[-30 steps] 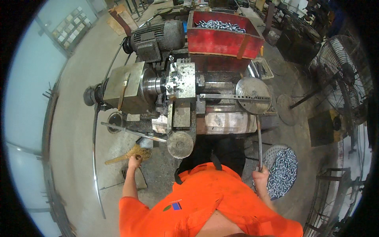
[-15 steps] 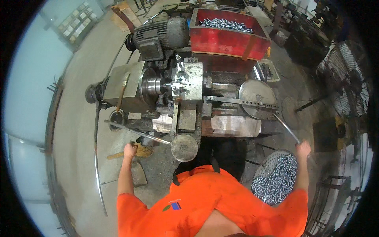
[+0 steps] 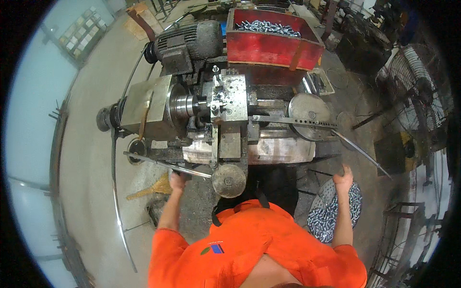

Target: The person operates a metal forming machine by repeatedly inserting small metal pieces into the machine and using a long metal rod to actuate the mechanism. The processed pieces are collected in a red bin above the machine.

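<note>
A small metal-turning lathe stands in front of me, with a grey headstock (image 3: 146, 113), a steel chuck (image 3: 184, 104) and an oily tool block (image 3: 229, 98). My left hand (image 3: 177, 181) is closed just below the left lever (image 3: 165, 165); whatever its fingers hold is hidden. That lever runs to a round disc (image 3: 229, 181). Apart from the long right lever (image 3: 362, 154), my right hand (image 3: 343, 180) has its fingers apart, with nothing visible in them. Beneath it sits a perforated basket (image 3: 328, 193) of short shiny metal pieces (image 3: 331, 218). A larger disc (image 3: 309, 108) bears the right lever.
Behind the lathe are a motor (image 3: 189, 43) and a red bin (image 3: 269, 48) holding more metal pieces. A straw brush (image 3: 151, 188) lies at the left, near a long rod (image 3: 118, 211). A caged fan (image 3: 418, 91) stands at the right.
My right hand has let go of the right lever and moved left over the basket. That lever has swung outward. My left hand has shifted right, toward the left lever.
</note>
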`<action>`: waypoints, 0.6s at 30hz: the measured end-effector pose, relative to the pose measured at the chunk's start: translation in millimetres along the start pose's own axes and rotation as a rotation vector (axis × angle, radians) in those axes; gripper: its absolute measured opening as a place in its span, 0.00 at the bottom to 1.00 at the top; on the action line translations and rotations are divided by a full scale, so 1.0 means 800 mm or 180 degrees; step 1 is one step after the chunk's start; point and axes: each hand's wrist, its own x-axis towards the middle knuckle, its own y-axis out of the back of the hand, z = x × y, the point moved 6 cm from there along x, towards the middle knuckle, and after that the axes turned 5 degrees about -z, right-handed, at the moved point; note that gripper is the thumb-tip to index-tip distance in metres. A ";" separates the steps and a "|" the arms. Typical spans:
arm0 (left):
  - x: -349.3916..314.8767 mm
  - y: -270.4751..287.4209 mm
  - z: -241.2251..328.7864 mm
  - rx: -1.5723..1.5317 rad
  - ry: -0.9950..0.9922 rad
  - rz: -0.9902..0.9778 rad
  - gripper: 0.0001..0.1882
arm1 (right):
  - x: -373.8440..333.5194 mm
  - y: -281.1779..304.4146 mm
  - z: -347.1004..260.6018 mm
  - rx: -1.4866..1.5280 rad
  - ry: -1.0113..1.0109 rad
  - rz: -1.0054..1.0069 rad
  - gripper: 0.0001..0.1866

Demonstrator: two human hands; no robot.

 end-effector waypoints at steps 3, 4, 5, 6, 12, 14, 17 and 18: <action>0.002 0.066 0.017 0.1460 -0.0518 -0.1517 0.26 | 0.016 0.013 -0.032 0.0197 -0.0046 -0.0198 0.27; 0.000 0.072 0.018 0.1516 -0.0451 -0.1435 0.25 | 0.029 0.021 -0.051 0.0199 -0.0044 -0.0256 0.26; 0.001 0.075 0.023 0.1574 -0.0416 -0.1358 0.25 | 0.039 0.033 -0.067 0.0215 -0.0016 -0.0260 0.25; -0.002 0.077 0.022 0.1636 -0.0348 -0.1281 0.25 | 0.053 0.041 -0.085 0.0344 0.0058 -0.0292 0.25; -0.012 0.075 -0.012 0.0640 -0.0429 -0.1309 0.23 | 0.134 0.061 -0.237 0.1224 0.0947 -0.0360 0.24; -0.029 0.123 0.016 0.0644 -0.0879 -0.1357 0.21 | 0.145 0.062 -0.285 0.1199 0.1504 -0.0199 0.25; -0.074 0.281 0.075 -0.0957 -0.0739 -0.1225 0.20 | 0.146 0.066 -0.345 0.1079 0.1904 -0.0229 0.26; -0.094 0.354 0.101 -0.1221 -0.0844 -0.1138 0.20 | 0.144 0.068 -0.361 0.1066 0.1959 -0.0315 0.26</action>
